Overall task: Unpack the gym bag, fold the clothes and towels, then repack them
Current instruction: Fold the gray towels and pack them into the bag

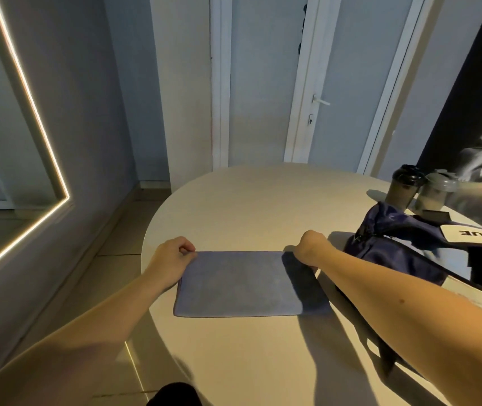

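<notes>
Head view: a folded blue towel [241, 284] lies flat near the tabletop's [251, 200] left edge. Left hand [172, 259] pinches its far left corner; right hand [311, 250] grips its far right corner, fingers curled. Just right sits the navy gym bag [395, 253]. Beyond, at the far right edge, stand two shaker bottles [421, 187].

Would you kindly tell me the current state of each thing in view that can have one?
Towel: folded, flat on the table, far corners held.
Left hand: pinches the towel's far left corner.
Right hand: grips the towel's far right corner.
Gym bag: slumped on the table right of the towel.
Dark shaker bottle: upright, lid on.
Grey shaker bottle: upright, lid on.
Door: shut.
Light strip: lit.
</notes>
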